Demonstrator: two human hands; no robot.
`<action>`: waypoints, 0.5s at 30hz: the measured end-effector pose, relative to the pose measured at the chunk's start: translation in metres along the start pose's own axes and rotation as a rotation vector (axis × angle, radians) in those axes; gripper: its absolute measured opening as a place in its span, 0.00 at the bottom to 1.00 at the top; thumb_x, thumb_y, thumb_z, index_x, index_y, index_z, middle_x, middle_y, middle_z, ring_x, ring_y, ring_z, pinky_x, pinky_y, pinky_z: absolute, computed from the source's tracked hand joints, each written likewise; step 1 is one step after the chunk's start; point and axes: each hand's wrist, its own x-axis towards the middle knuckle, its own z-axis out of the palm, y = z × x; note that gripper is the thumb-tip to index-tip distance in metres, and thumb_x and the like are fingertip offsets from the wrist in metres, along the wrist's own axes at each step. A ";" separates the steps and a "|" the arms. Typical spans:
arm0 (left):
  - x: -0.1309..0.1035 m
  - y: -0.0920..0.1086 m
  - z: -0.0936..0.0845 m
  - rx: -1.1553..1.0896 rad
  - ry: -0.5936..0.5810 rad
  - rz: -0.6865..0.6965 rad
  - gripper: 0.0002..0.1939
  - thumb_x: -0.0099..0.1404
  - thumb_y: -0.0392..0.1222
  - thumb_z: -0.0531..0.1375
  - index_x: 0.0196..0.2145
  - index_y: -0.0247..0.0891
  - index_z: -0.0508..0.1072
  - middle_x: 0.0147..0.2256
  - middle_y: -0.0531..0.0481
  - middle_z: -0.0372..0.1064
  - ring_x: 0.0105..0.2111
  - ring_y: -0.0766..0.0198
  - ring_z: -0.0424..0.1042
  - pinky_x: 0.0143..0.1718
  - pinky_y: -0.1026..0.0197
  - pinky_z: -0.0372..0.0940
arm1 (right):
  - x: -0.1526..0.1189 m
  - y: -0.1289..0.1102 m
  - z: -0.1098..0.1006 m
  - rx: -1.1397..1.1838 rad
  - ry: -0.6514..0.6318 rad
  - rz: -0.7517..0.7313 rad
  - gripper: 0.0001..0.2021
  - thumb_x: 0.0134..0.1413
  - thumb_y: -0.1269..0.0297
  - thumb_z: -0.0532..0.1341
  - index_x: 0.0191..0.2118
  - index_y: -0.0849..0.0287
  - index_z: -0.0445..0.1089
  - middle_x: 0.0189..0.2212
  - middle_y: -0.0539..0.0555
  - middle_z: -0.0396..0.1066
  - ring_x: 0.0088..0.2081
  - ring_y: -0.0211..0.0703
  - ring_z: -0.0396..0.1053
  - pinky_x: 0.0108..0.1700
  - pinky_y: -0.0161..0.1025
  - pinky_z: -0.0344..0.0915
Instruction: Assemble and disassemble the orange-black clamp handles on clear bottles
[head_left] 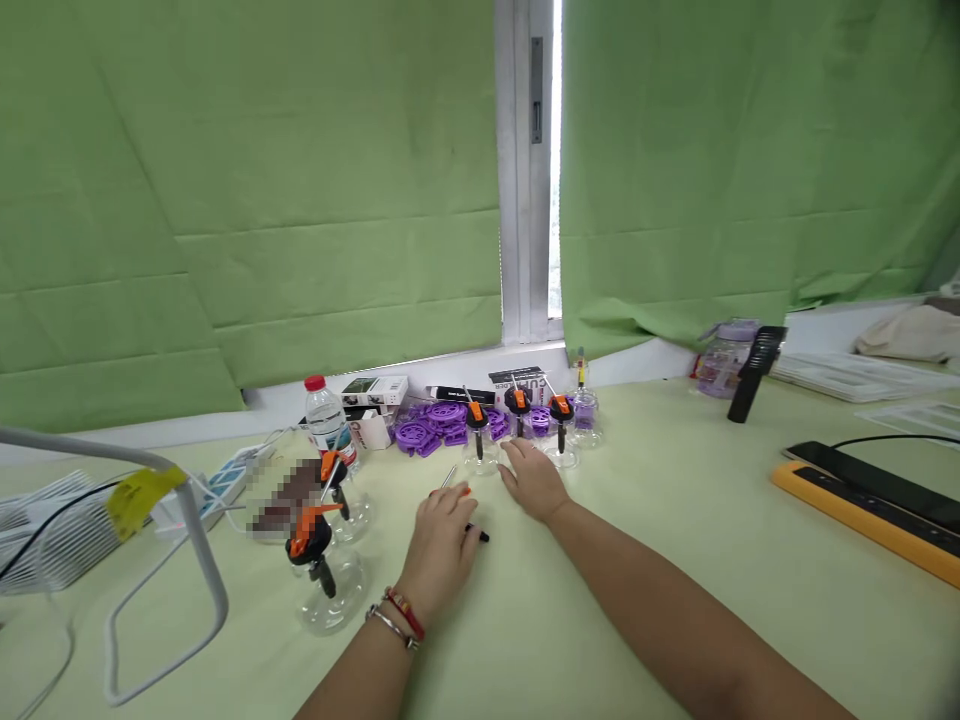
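My left hand (442,540) curls over a piece mostly hidden by the fingers; a thin metal rod (448,477), a bit of orange and a dark end (480,534) stick out. My right hand (534,482) reaches further in, fingers and thumb apart, before a clear glass vessel with a black-and-orange top (517,400); its base is hidden, and I cannot tell if I touch it. Similar vessels stand on either side, one left (478,420) and one right (561,412). Two more, a near one (319,560) and a farther one (341,490), stand left of my left hand.
Behind the vessels lie purple plastic parts (442,420) and small boxes (375,390). A red-capped water bottle (326,415) stands at the left, near a grey bent-tube frame (202,540). Rightward are a black comb (754,375), a lidded jar (724,355) and an orange-and-black bar (870,510).
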 end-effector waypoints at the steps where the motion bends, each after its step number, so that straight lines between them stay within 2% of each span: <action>1: 0.001 -0.006 0.001 0.028 0.040 -0.037 0.15 0.61 0.38 0.52 0.46 0.41 0.69 0.55 0.43 0.59 0.55 0.52 0.56 0.54 0.48 0.50 | 0.001 0.006 -0.007 -0.019 0.101 -0.024 0.15 0.58 0.63 0.49 0.48 0.62 0.63 0.45 0.62 0.65 0.48 0.51 0.61 0.49 0.46 0.60; 2: 0.002 -0.013 0.003 0.054 0.082 -0.105 0.16 0.61 0.38 0.52 0.47 0.40 0.68 0.56 0.42 0.58 0.56 0.51 0.54 0.54 0.47 0.50 | 0.003 0.014 -0.014 -0.031 0.216 -0.020 0.14 0.57 0.63 0.49 0.47 0.62 0.63 0.44 0.63 0.65 0.49 0.52 0.61 0.49 0.48 0.59; 4: 0.003 -0.026 0.006 0.082 0.100 -0.256 0.19 0.61 0.39 0.51 0.50 0.38 0.66 0.57 0.39 0.56 0.58 0.48 0.51 0.54 0.45 0.49 | 0.006 0.036 -0.027 -0.031 0.462 0.079 0.14 0.57 0.63 0.49 0.46 0.62 0.61 0.42 0.63 0.64 0.49 0.53 0.59 0.49 0.51 0.58; 5: 0.004 -0.032 0.008 0.060 0.068 -0.307 0.19 0.62 0.39 0.50 0.50 0.37 0.66 0.57 0.39 0.57 0.58 0.49 0.52 0.54 0.46 0.50 | 0.006 0.049 -0.033 -0.026 0.563 0.163 0.15 0.56 0.63 0.50 0.47 0.63 0.59 0.43 0.64 0.63 0.48 0.53 0.59 0.49 0.52 0.57; 7: 0.004 -0.038 0.009 -0.023 -0.008 -0.344 0.20 0.62 0.39 0.48 0.52 0.36 0.64 0.54 0.40 0.60 0.54 0.52 0.59 0.52 0.51 0.54 | 0.004 0.076 -0.041 -0.033 0.660 0.383 0.18 0.55 0.62 0.50 0.49 0.66 0.56 0.45 0.66 0.61 0.49 0.55 0.58 0.50 0.53 0.56; 9: 0.003 -0.038 0.007 -0.062 -0.044 -0.372 0.20 0.61 0.39 0.49 0.51 0.37 0.64 0.50 0.41 0.64 0.48 0.54 0.65 0.48 0.54 0.57 | -0.001 0.100 -0.043 -0.049 0.589 0.649 0.24 0.52 0.59 0.51 0.53 0.69 0.53 0.50 0.68 0.59 0.52 0.56 0.56 0.52 0.51 0.53; 11: 0.002 -0.034 0.005 -0.053 -0.035 -0.421 0.17 0.60 0.42 0.51 0.46 0.38 0.67 0.44 0.42 0.67 0.43 0.53 0.67 0.44 0.54 0.58 | -0.005 0.117 -0.040 -0.040 0.401 0.889 0.33 0.47 0.53 0.56 0.56 0.69 0.51 0.53 0.69 0.58 0.54 0.59 0.55 0.53 0.49 0.53; 13: 0.001 -0.029 0.004 -0.087 -0.017 -0.469 0.17 0.59 0.48 0.52 0.43 0.38 0.69 0.40 0.42 0.67 0.39 0.53 0.67 0.40 0.54 0.59 | -0.005 0.129 -0.036 -0.022 0.264 0.985 0.39 0.42 0.49 0.59 0.58 0.67 0.51 0.53 0.68 0.60 0.54 0.62 0.56 0.52 0.50 0.55; 15: 0.000 -0.025 0.006 -0.206 0.002 -0.499 0.22 0.56 0.52 0.55 0.45 0.37 0.68 0.40 0.42 0.66 0.38 0.54 0.66 0.40 0.55 0.59 | -0.003 0.136 -0.032 -0.025 0.168 0.993 0.43 0.39 0.45 0.60 0.59 0.64 0.51 0.53 0.66 0.61 0.54 0.63 0.56 0.52 0.51 0.55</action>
